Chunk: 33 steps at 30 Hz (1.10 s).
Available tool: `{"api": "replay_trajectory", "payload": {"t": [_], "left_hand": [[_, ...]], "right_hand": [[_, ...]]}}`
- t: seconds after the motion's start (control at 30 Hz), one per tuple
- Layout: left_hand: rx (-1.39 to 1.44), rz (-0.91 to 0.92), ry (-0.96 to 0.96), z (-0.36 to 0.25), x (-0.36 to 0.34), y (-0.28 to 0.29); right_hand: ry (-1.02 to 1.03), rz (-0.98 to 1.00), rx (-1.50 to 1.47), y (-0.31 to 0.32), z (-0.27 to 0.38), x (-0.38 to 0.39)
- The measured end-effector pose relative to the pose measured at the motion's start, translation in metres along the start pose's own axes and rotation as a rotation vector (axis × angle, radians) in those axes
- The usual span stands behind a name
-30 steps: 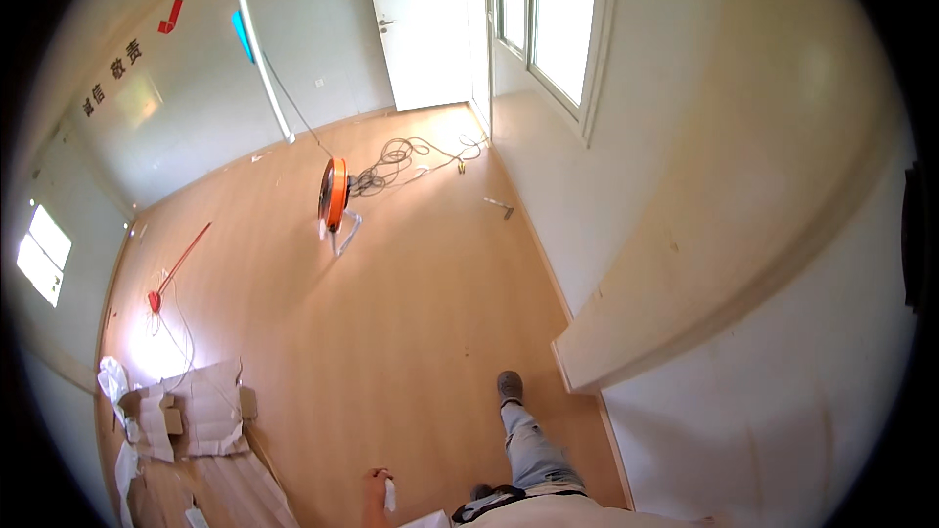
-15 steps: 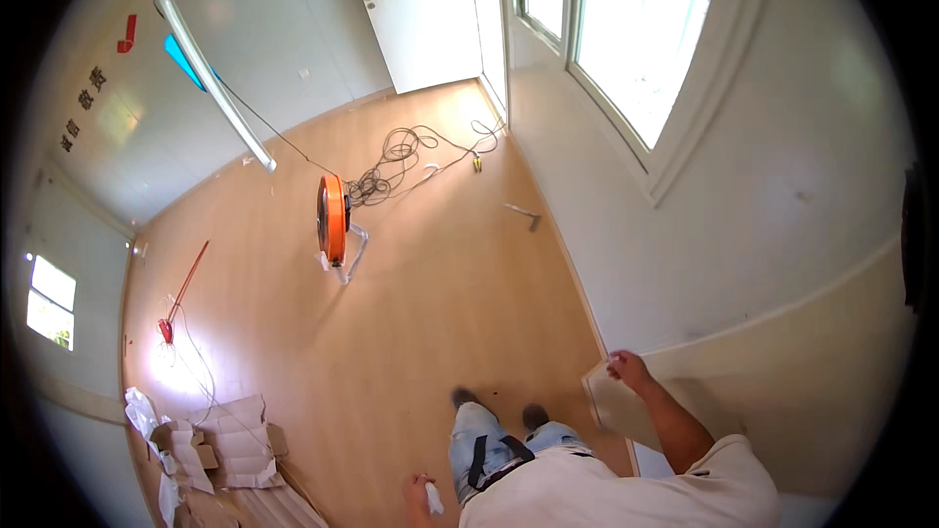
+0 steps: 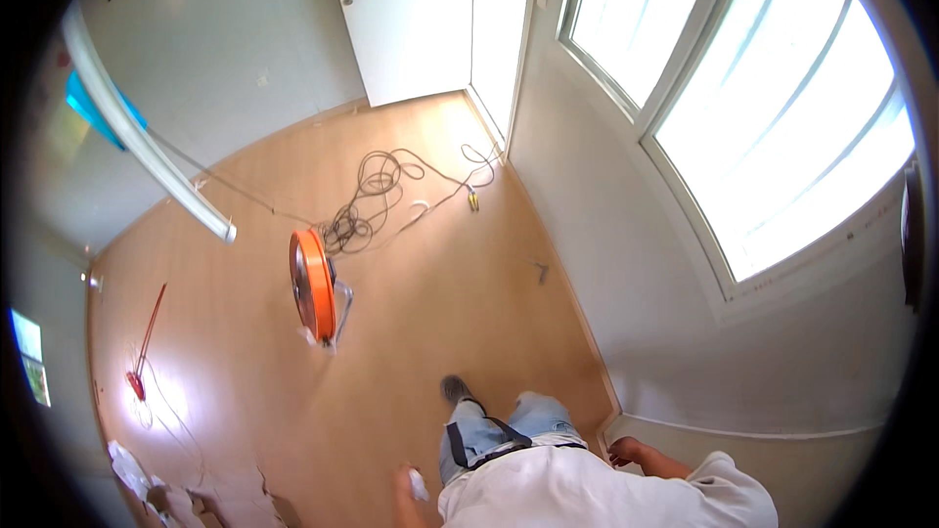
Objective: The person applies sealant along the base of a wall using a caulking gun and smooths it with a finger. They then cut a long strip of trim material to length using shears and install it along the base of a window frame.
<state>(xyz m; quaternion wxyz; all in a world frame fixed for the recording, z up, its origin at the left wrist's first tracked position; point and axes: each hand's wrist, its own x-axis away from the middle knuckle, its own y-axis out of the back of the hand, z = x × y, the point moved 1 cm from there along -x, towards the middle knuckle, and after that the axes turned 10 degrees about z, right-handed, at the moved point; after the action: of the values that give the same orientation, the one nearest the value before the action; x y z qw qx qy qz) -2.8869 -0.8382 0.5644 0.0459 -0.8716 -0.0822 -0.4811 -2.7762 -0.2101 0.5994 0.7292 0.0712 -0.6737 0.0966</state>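
My left hand [image 3: 403, 489] hangs low by my left leg, its fingers closed round a small white crumpled piece [image 3: 419, 485] that may be tissue or cloth. At my right side, my right hand [image 3: 631, 453] is held with curled fingers next to the cream lower panel [image 3: 743, 464] of the right wall. Whether something small sits in those fingers is hidden. A pale ledge line [image 3: 763, 437] runs along the top of this panel.
An orange round fan [image 3: 315, 284] stands ahead on the wood-look floor, beside a tangled cable [image 3: 367, 205]. A small T-shaped tool [image 3: 541, 272] lies near the right wall. A white tube [image 3: 147, 137] hangs at left. Left are a red-handled lamp [image 3: 137, 386] and cardboard [image 3: 230, 499].
My view has shifted toward the window and door. My right hand has dropped from the panel's corner to nearer my hip. My left hand still holds the white piece.
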Motion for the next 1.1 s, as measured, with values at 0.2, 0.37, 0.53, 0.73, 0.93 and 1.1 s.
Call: {"api": "replay_trajectory", "payload": {"t": [0.2, 0.37, 0.53, 0.73, 0.93, 1.1], "left_hand": [[-0.326, -0.052, -0.407, -0.327, -0.094, -0.024], [-0.348, -0.250, -0.457, -0.452, -0.113, -0.043], [-0.660, -0.298, -0.003, -0.407, -0.077, -0.107], [-0.777, -0.198, 0.194, -0.468, -0.213, -0.273], [-0.786, -0.251, 0.272, -0.524, -0.365, -0.356], [-0.826, -0.252, 0.328, -0.549, -0.473, -0.389]], "right_hand": [[0.467, -0.296, -0.397, 0.016, 0.208, 0.034], [0.478, -0.194, -0.239, 0.060, 0.357, -0.012], [0.259, -0.102, 0.101, 0.153, 0.515, -0.087], [0.197, -0.306, 0.722, 0.283, 0.766, -0.276], [0.407, -0.402, 0.608, 0.319, 0.994, -0.515], [0.407, -0.577, 0.554, 0.334, 1.128, -0.661]]}}
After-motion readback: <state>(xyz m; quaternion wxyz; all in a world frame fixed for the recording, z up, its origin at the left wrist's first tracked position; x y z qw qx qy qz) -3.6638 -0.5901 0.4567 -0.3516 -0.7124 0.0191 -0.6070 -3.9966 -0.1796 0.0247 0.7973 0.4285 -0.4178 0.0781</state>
